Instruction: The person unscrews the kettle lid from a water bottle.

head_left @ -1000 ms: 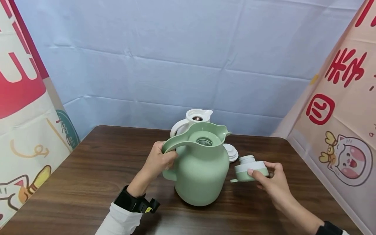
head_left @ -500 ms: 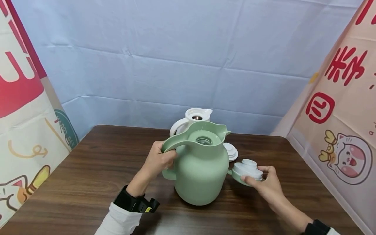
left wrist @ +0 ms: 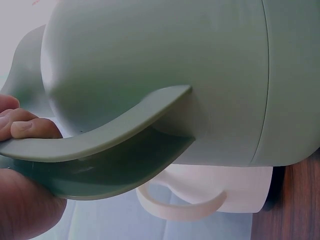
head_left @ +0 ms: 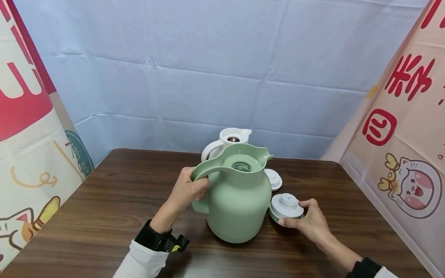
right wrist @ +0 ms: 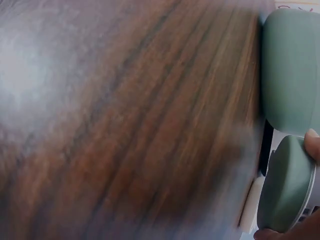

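Note:
A large green thermos jug (head_left: 239,204) stands upright on the wooden table, its mouth uncovered. My left hand (head_left: 189,189) grips the jug's handle (left wrist: 120,135), fingers on one side and thumb on the other in the left wrist view. To the right of the jug, my right hand (head_left: 311,222) pinches a green-and-white stopper lid (head_left: 287,206) at its rim, low over the table. The lid's white stepped underside faces up, and its green top (right wrist: 285,185) faces the tabletop in the right wrist view.
A smaller white jug (head_left: 233,136), also uncovered, stands right behind the green one. A white lid (head_left: 273,179) lies on the table behind the green-and-white lid. The table (head_left: 114,193) ends at a blue cloth backdrop, with printed cloths at both sides.
My right hand has turned the green-and-white lid so its underside points up, and has lowered it leftward beside the green jug. The left hand and the jug have stayed put.

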`<state>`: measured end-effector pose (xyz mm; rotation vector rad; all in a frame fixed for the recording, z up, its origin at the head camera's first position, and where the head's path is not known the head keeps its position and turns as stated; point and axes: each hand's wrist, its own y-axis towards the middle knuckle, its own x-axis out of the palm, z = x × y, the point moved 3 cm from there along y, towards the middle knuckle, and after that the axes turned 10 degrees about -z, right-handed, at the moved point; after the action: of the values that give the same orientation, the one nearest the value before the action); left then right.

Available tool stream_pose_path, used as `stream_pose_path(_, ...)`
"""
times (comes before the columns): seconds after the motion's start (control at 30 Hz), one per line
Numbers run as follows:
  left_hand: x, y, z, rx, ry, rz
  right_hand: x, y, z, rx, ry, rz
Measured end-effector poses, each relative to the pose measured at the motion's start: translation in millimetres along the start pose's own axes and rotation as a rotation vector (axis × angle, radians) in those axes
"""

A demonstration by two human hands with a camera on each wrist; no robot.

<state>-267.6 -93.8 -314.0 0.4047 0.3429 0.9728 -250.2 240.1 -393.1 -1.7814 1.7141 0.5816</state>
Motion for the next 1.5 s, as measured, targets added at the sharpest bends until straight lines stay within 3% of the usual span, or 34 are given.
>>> stream_pose_path(0.33,-0.8,-0.9,0.7,0.011,-0.007,-0.009,11,3.1,6,0.004,-0.033,-0.052)
stream_pose_path(0.7,-1.5,-0.6,0.4,0.012,-0.006,-0.005,20,9.5,-1,-0.115,-0.111,-0.088)
stream_pose_path(0.9,-1.1,-0.3,-1.7,0.001,-0.022,-0.012,27,7.0,-1,-0.1,-0.118,-0.069)
stream_pose_path(1.5,-8.1,-2.2,2.1,-0.008,0.053,-0.002,38,5.5,-3,-0.109,-0.092,-0.092)
